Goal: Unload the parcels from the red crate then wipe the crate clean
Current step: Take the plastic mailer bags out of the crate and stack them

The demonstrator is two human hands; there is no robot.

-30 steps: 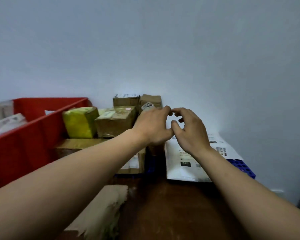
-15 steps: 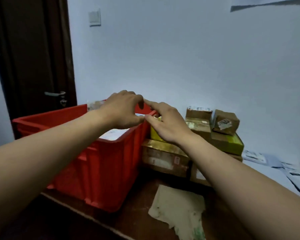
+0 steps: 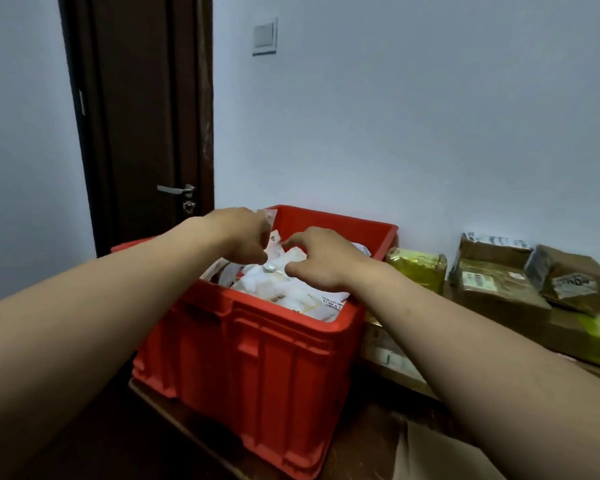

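Observation:
The red crate (image 3: 274, 358) stands on a dark wooden table, filled with several white plastic-wrapped parcels (image 3: 291, 294). Both my arms reach over its near rim. My left hand (image 3: 239, 233) hovers over the back left of the pile with fingers curled downward; its fingertips are hidden. My right hand (image 3: 323, 261) is just right of it, thumb and curled fingers at the top of a white parcel. No closed grip shows on either hand.
Right of the crate lie a yellow-wrapped parcel (image 3: 416, 268) and stacked brown cardboard boxes (image 3: 499, 285) against the wall. A pale cloth (image 3: 447, 455) lies on the table at the lower right. A dark door (image 3: 142, 116) stands behind the crate at left.
My view has swung left from the unloaded boxes to the crate. Both hands have travelled with it, from over the box pile to above the parcels inside the crate.

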